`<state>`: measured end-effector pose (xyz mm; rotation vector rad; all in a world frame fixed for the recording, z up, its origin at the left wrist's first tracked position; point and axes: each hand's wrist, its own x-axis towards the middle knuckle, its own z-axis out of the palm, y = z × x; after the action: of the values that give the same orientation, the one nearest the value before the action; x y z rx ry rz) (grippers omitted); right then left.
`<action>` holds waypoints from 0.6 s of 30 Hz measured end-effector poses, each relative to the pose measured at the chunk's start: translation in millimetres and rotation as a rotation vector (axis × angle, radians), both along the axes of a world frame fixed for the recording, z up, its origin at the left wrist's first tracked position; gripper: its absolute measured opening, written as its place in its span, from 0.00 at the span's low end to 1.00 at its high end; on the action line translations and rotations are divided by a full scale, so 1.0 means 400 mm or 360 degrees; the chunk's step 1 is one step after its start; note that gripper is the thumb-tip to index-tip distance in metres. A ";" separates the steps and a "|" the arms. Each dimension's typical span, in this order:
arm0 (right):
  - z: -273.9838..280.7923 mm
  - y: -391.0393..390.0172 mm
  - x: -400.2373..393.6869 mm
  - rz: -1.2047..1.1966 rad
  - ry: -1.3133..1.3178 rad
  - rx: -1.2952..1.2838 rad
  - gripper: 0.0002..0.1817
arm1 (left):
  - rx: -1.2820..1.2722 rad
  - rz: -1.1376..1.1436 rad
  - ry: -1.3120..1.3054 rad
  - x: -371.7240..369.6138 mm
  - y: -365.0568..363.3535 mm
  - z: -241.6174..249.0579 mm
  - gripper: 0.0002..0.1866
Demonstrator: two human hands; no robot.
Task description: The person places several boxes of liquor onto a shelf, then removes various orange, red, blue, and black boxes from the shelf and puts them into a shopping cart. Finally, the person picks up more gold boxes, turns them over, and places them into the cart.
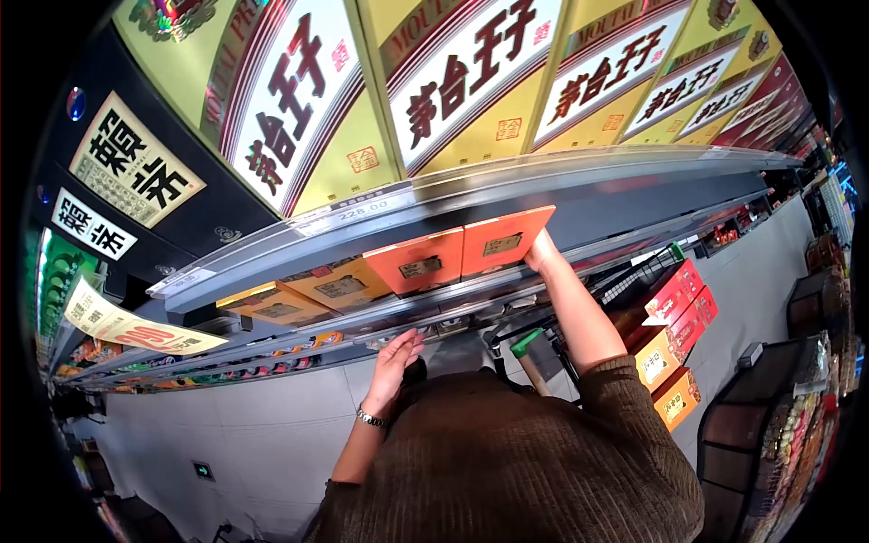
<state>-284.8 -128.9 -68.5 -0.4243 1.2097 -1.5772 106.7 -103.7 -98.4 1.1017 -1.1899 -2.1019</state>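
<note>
My right hand is at the right edge of an orange-red box on the shelf, its fingers mostly hidden behind the box. A second orange-red box stands directly to the left of that one. Further left on the same shelf are a yellow-orange box and another yellow box. My left hand hangs in front of the shelf, below the boxes, touching none of them. Its fingers are slightly curled and apart, with nothing seen in them.
Large yellow boxes line the upper shelf, above a clear-fronted price rail. A price sign juts out at left. Red gift boxes and orange boxes are stacked at right, near a green-handled cart. Dark display bins stand beyond.
</note>
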 end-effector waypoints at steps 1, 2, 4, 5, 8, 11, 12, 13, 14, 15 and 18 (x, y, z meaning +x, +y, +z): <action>0.018 0.019 0.020 -0.0073 -0.0001 0.0019 0.26 | -0.0043 -0.0042 0.0008 -0.001 -0.001 -0.001 0.19; 0.035 0.038 0.046 -0.0136 0.0018 -0.0007 0.28 | -0.0087 -0.0093 0.0015 -0.001 -0.001 -0.005 0.19; 0.048 0.084 0.089 -0.0286 0.0056 -0.0061 0.33 | -0.0143 -0.0166 0.0027 -0.002 -0.005 -0.028 0.19; 0.026 0.112 0.099 -0.0262 0.0144 -0.0124 0.34 | -0.0166 -0.0195 0.0058 -0.003 -0.005 -0.039 0.19; -0.035 0.226 0.133 -0.0190 0.0405 -0.0202 0.38 | -0.0116 -0.0262 0.0096 -0.010 -0.011 -0.032 0.20; -0.032 0.336 0.201 -0.0167 0.0819 -0.0105 0.29 | -0.0340 -0.0419 0.0045 -0.014 -0.031 -0.040 0.20; -0.045 0.373 0.236 -0.0215 0.0814 0.0008 0.26 | -0.0356 -0.0449 -0.0021 -0.014 -0.038 -0.031 0.20; -0.052 0.404 0.264 -0.0216 0.1178 0.0036 0.26 | -0.0372 -0.0505 -0.0082 -0.018 -0.044 -0.023 0.20; -0.059 0.436 0.288 -0.0227 0.1542 0.0091 0.27 | -0.0388 -0.0580 -0.0138 -0.028 -0.050 -0.020 0.20; -0.076 0.465 0.310 -0.0226 0.1667 0.0167 0.28 | -0.0497 -0.0664 -0.0184 -0.028 -0.058 -0.046 0.21; -0.092 0.548 0.374 -0.0162 0.1994 0.0529 0.33 | -0.0792 -0.0916 -0.0285 -0.057 -0.061 -0.005 0.21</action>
<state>-135.3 90.4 -105.1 -1.2288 2.3972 -1.0761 84.0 -128.3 -100.4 0.7808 -2.1781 -1.9210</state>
